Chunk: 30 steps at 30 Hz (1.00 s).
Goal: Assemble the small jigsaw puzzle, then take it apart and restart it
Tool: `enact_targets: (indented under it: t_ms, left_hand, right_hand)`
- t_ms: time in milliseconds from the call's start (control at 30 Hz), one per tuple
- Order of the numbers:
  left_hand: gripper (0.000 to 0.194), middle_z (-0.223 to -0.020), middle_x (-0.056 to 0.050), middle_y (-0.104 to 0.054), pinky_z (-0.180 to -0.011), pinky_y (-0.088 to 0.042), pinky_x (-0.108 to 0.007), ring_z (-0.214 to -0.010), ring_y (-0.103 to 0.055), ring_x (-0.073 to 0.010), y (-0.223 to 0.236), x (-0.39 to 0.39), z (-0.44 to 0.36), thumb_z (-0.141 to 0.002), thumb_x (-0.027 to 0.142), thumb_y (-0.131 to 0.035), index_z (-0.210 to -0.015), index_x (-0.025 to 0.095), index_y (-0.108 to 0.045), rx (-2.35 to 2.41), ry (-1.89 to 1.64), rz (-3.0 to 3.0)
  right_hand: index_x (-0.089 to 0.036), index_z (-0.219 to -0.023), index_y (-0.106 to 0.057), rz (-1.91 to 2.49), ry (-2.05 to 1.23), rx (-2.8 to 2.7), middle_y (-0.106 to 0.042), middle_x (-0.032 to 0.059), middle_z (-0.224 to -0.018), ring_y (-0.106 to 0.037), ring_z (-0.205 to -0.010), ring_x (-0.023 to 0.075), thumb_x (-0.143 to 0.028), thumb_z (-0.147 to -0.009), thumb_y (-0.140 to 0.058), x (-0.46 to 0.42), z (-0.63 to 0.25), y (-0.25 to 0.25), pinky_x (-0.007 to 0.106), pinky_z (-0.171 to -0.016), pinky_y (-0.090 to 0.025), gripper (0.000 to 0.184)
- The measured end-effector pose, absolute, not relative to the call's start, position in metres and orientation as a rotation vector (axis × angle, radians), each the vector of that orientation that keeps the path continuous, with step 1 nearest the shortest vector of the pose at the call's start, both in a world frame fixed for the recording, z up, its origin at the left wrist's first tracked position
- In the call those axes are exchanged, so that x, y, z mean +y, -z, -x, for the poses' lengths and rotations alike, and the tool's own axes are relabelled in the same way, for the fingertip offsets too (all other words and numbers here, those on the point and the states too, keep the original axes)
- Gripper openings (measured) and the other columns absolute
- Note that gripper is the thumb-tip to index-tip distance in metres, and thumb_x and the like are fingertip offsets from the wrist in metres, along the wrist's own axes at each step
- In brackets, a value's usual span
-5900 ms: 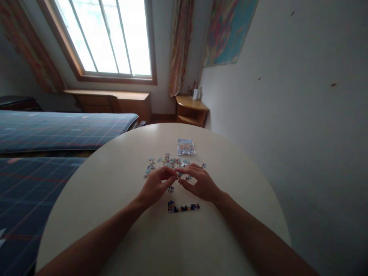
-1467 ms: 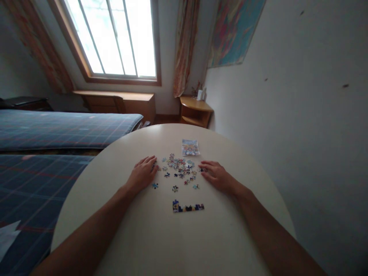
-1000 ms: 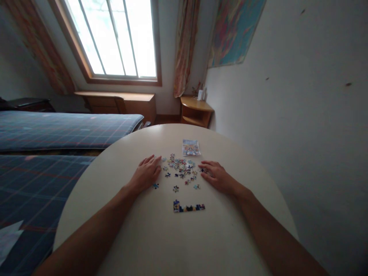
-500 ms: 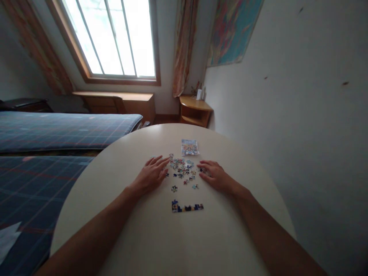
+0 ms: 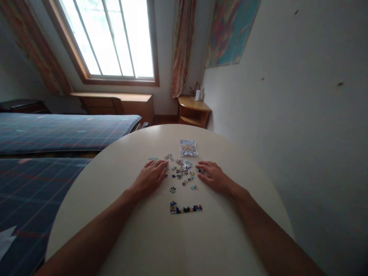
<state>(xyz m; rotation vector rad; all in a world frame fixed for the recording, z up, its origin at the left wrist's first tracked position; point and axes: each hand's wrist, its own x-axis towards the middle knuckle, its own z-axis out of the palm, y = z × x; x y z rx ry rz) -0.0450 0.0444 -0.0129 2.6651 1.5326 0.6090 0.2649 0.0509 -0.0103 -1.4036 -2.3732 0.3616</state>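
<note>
Loose jigsaw puzzle pieces [image 5: 179,172] lie scattered on the round white table [image 5: 178,245] between my hands. At their left edge rests my left hand [image 5: 151,175], palm down with fingers stretched out, covering some pieces. My right hand [image 5: 212,176] lies at the right edge of the scatter, fingers apart, over a few dark pieces. Closer to me is a joined strip of puzzle pieces [image 5: 186,209], with a corner rising at its left end. One single puzzle piece [image 5: 173,189] lies just above that strip, and a light blue piece [image 5: 194,187] to its right.
A small printed picture packet [image 5: 188,148] lies behind the pieces. Beds with plaid mattresses [image 5: 66,132] stand to the left of the table, with white paper [image 5: 6,241] on the nearer one. A white wall [image 5: 287,126] runs along the right.
Over the last second and a half my left hand slid right into the scattered pieces, then drew slightly back, shifting some. My right hand stayed nearly still. Earlier, both hands were together above the pieces.
</note>
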Motion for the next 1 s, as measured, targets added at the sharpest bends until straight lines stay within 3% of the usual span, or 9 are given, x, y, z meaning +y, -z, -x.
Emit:
enact_targets:
  t_ms: [133, 300, 467, 667, 1000]
  left_hand:
    - [0.034, -0.127, -0.006, -0.064, -0.106, -0.041, -0.044, -0.115, -0.058, -0.0235, 0.0145, 0.0466, 0.0460, -0.097, 0.029, -0.038, -0.122, 0.022, -0.059, 1.643, -0.691, -2.580]
    - [0.030, -0.129, -0.001, -0.065, -0.111, -0.036, -0.045, -0.122, -0.055, -0.0218, 0.0166, 0.0504, 0.0515, -0.095, 0.029, -0.042, -0.111, 0.026, -0.067, 1.582, -0.686, -2.592]
    - [0.033, -0.129, -0.003, -0.064, -0.110, -0.037, -0.044, -0.125, -0.053, -0.0236, 0.0175, 0.0501, 0.0536, -0.097, 0.030, -0.040, -0.117, 0.023, -0.065, 1.712, -0.644, -2.577]
    - [0.040, -0.142, -0.007, -0.054, -0.113, -0.033, -0.047, -0.133, -0.045, -0.0265, 0.0186, 0.0484, 0.0526, -0.099, 0.031, -0.036, -0.129, 0.018, -0.059, 1.752, -0.571, -2.625]
    - [0.035, -0.135, -0.003, -0.058, -0.113, -0.032, -0.048, -0.128, -0.046, -0.0258, 0.0150, 0.0445, 0.0470, -0.096, 0.032, -0.043, -0.125, 0.027, -0.062, 1.514, -0.600, -2.662]
  right_hand:
    - [-0.021, -0.128, -0.062, 1.401, -0.359, -2.372, -0.055, 0.0123, -0.139, -0.045, -0.130, 0.0280, -0.041, -0.091, -0.051, 0.0515, -0.2643, 0.0103, 0.048, -0.110, -0.033, 0.044]
    - [-0.021, -0.127, -0.062, 1.410, -0.354, -2.367, -0.055, 0.0123, -0.138, -0.045, -0.130, 0.0276, -0.041, -0.090, -0.053, 0.0529, -0.2651, 0.0127, 0.048, -0.110, -0.034, 0.043]
    - [-0.020, -0.128, -0.061, 1.394, -0.348, -2.368, -0.055, 0.0127, -0.138, -0.045, -0.130, 0.0274, -0.040, -0.090, -0.052, 0.0526, -0.2659, 0.0136, 0.047, -0.110, -0.033, 0.044]
    - [-0.021, -0.129, -0.061, 1.407, -0.350, -2.374, -0.055, 0.0116, -0.138, -0.044, -0.130, 0.0277, -0.040, -0.091, -0.052, 0.0522, -0.2654, 0.0127, 0.048, -0.110, -0.034, 0.044]
    - [-0.021, -0.128, -0.061, 1.394, -0.360, -2.363, -0.055, 0.0121, -0.138, -0.045, -0.130, 0.0278, -0.041, -0.091, -0.051, 0.0522, -0.2656, 0.0137, 0.049, -0.109, -0.034, 0.044]
